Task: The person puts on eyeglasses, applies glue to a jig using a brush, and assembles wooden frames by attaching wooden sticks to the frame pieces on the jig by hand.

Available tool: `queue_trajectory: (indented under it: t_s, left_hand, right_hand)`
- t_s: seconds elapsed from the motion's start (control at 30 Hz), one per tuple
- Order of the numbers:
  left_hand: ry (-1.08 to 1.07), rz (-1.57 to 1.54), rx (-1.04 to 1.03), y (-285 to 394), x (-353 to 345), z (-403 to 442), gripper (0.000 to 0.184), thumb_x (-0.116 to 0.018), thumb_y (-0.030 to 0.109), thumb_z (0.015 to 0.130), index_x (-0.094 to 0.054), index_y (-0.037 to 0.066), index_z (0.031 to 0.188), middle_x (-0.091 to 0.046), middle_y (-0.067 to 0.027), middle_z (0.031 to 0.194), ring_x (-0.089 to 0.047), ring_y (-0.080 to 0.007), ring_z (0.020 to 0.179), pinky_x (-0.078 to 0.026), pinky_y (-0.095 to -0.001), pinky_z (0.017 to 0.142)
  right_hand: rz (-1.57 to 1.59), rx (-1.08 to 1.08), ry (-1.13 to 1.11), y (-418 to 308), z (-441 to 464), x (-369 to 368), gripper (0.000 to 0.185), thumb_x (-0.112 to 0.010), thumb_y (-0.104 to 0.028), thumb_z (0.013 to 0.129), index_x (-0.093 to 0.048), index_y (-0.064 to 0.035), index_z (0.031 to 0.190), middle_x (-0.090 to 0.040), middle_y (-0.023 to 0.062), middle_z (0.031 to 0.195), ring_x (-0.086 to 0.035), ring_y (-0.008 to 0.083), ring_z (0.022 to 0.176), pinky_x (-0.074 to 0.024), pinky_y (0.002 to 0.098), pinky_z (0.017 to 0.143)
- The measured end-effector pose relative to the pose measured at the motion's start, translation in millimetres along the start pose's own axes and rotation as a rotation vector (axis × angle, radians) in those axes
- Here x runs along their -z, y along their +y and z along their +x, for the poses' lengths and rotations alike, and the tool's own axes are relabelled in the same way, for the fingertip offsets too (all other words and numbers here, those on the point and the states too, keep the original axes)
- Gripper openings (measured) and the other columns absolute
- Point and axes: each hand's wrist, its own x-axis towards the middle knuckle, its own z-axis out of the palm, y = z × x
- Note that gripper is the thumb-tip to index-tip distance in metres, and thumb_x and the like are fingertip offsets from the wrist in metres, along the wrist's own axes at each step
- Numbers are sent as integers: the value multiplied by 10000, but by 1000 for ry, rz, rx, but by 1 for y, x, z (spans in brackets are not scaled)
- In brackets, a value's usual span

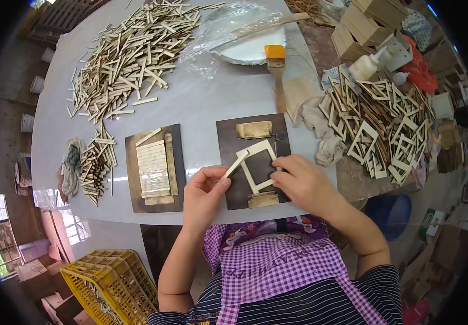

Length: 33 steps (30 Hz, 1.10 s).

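My left hand (206, 194) pinches a short pale wooden strip (236, 164) between thumb and fingertips, at the upper left corner of a four-sided wooden frame (249, 176). Closed around the right side of that frame is my right hand (303, 184). The frame sits tilted over a dark board (229, 132), which carries a wooden block at its top (254, 130) and another at its bottom (262, 200). To the left, a second dark board (176, 146) bears a row of wooden strips (153, 169) laid side by side.
A large heap of loose strips (131, 59) covers the table's far left, with a smaller pile (97, 162) nearer. A brush (276, 70) leans by a white-filled dish (253, 50). Finished-looking frames (375, 127) and a white bottle (365, 67) lie right. A yellow crate (109, 287) stands below left.
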Motion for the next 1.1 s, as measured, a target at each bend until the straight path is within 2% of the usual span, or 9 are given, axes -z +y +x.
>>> queue_trajectory:
  t_s: [0.1,0.23,0.4,0.57,0.67,0.83,0.93,1.1]
  left_hand:
    - [7,107,-117,2,-15,-1,168,-686,-17,965,-650,-31,1129,-654,-159,1327,-656,-150,1127,-524,-284,987]
    - [-61,50,-107,0,-23,-2,164,-681,-11,968,-641,-29,1126,-598,-183,1422,-629,-179,1216,-514,-303,1018]
    - [-61,71,-76,3,-29,6,166,-668,-10,978,-628,-28,1139,-619,-184,1387,-638,-207,1230,-529,-302,1006]
    - [-55,107,-13,5,-28,4,160,-651,-11,988,-620,-31,1143,-646,-188,1335,-657,-247,1225,-559,-327,988]
    - [-49,87,-23,4,-28,1,169,-653,-2,989,-616,-32,1151,-663,-183,1302,-663,-264,1223,-574,-345,979]
    - [21,60,-53,5,-27,-4,187,-669,16,984,-610,-33,1155,-673,-176,1272,-655,-282,1238,-578,-375,990]
    - [22,29,-54,4,-26,-4,194,-675,23,982,-607,-33,1154,-672,-177,1265,-651,-292,1245,-576,-388,998]
    - [-27,0,-91,4,-27,0,183,-667,39,989,-606,-23,1149,-674,-191,1269,-643,-298,1257,-568,-409,1018]
  right_hand:
    - [-25,-68,71,-10,5,-11,221,-789,-58,750,-686,-19,942,-652,116,1075,-636,311,975,-518,407,834]
    - [-65,-108,151,-12,3,-20,225,-799,-86,744,-678,-22,921,-647,103,1047,-633,303,940,-512,404,806]
    - [-111,-62,244,-4,-2,-24,237,-806,-115,742,-664,-18,906,-641,98,1037,-629,300,964,-511,412,806]
    - [-90,-58,224,2,-5,-19,234,-809,-115,742,-660,-19,895,-640,100,1034,-629,304,979,-513,413,812]
    - [91,-63,168,4,-4,-17,236,-811,-117,742,-658,-19,892,-647,105,1048,-631,311,985,-515,416,823]
    - [54,-10,181,2,2,-30,243,-796,-150,737,-643,-29,882,-634,113,1048,-621,289,1024,-512,398,842]
    - [-77,-88,231,-5,4,-29,248,-803,-144,725,-643,-29,877,-634,106,1062,-617,295,1028,-505,405,853]
    - [-85,-151,230,-10,6,-30,239,-805,-130,722,-646,-33,872,-638,100,1057,-615,296,1029,-497,417,864]
